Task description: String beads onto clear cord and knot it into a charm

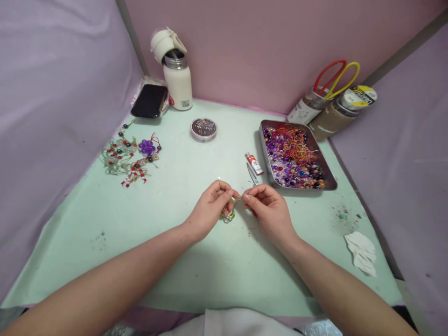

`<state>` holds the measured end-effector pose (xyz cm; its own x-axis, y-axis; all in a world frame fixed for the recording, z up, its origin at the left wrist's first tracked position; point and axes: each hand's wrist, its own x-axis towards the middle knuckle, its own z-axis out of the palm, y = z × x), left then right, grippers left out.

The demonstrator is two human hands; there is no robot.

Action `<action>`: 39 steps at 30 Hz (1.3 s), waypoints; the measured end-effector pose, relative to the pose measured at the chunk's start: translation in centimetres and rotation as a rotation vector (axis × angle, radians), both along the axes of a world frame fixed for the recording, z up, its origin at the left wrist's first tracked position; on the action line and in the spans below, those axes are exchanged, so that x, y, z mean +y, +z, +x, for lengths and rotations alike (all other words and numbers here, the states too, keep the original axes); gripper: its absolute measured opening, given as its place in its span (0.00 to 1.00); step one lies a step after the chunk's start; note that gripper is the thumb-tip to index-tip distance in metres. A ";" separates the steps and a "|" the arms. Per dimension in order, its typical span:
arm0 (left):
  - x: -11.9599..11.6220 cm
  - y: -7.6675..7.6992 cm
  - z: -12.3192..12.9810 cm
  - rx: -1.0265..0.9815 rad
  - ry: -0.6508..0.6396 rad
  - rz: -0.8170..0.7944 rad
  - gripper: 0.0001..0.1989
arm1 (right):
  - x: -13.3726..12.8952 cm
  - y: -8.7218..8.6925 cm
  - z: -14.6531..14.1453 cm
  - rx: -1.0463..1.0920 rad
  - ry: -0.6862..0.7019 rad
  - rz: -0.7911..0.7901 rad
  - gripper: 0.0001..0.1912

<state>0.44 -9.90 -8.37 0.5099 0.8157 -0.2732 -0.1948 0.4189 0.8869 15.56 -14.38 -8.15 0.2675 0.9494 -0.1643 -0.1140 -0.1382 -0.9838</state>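
My left hand [215, 203] is closed in a pinch on a thin yellowish cord [238, 198]. Below its fingers hangs a small cluster of clear and yellow-green beads [228, 216], partly hidden by the hand. Close by on the other side, my right hand [268, 207] pinches the cord's other end between thumb and forefinger. A pair of scissors [251, 173] lies just beyond the right hand, its handles mostly covered by that hand. Behind the blades is a small red and white tube [254, 164].
A metal tray [329, 181] of mixed beads and tangled cords stands at the right. Finished-looking bead strings [121, 156] lie at the left. Further back are a round tin [204, 129], an open white bottle [178, 84], a phone [150, 101] and jars [336, 119]. A crumpled tissue [361, 253] lies right.
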 end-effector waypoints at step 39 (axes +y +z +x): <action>0.3 0.9 -0.1 0.005 0.002 -0.115 0.18 | 0.3 1.1 0.9 -0.065 0.143 -0.075 0.13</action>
<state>0.31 -9.63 -7.51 0.5065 0.7798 -0.3680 -0.1915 0.5179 0.8337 16.47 -14.06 -7.07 0.1426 0.9644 -0.2226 -0.0243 -0.2214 -0.9749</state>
